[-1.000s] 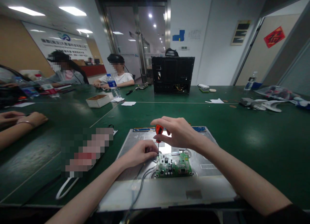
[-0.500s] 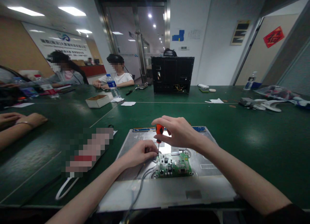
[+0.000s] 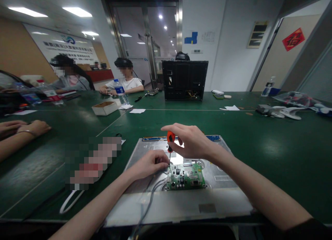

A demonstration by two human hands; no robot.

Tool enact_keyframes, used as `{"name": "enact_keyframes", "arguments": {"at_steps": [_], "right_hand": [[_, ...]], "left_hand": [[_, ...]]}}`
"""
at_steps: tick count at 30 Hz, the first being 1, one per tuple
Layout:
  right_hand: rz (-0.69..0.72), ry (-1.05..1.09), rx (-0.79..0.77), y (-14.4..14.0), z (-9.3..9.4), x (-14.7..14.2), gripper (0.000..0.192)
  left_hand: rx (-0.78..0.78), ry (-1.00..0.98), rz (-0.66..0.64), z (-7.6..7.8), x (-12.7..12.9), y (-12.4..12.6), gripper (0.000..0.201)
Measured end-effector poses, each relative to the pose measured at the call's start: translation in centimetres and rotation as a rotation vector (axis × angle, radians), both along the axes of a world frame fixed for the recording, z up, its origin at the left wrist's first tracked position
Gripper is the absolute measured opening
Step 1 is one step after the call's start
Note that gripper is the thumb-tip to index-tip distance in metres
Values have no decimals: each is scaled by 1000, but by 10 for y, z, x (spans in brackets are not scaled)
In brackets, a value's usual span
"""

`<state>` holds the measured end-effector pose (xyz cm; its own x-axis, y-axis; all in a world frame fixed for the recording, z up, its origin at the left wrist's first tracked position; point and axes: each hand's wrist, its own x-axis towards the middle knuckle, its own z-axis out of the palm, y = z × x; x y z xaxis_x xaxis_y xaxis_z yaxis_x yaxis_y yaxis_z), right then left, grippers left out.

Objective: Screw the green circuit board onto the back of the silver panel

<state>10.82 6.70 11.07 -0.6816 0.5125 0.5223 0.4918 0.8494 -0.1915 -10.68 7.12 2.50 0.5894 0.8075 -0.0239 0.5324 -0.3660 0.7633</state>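
Observation:
A grey metal panel (image 3: 220,198) lies flat on the green table in front of me, with a small green circuit board (image 3: 186,179) on it. My right hand (image 3: 193,141) grips a red-handled screwdriver (image 3: 170,140), held upright with its tip at the board's left corner. My left hand (image 3: 149,164) rests on the panel just left of the board, its fingertips pinched at the screwdriver's tip. Grey cables (image 3: 149,198) run from the board toward the panel's near edge.
A black computer case (image 3: 184,80) stands at the table's far side. A cardboard box (image 3: 105,108) and water bottle (image 3: 120,91) sit far left, near two seated people. Another person's hands (image 3: 23,127) rest at left. Clutter (image 3: 280,111) lies far right.
My right hand and the screwdriver handle have risen slightly and turned a little; my left hand stays put.

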Motion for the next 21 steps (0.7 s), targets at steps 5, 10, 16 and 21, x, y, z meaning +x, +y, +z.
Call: {"name": "enact_keyframes", "arguments": {"at_steps": [5,10,16,21], "right_hand": [[-35,-36,55,3,-2,0,32],[-5,-21,26,2,0,1,37],[34,4,15,1,0,2,48],[17,15,14,1,-1,0,42]], "left_hand": [[4,5,8,-1,0,0,11],[5,0,9,3,2,-2,10],[-9,3,20,3,2,-3,11],[-6,7,21,1,1,-2,12]]}}
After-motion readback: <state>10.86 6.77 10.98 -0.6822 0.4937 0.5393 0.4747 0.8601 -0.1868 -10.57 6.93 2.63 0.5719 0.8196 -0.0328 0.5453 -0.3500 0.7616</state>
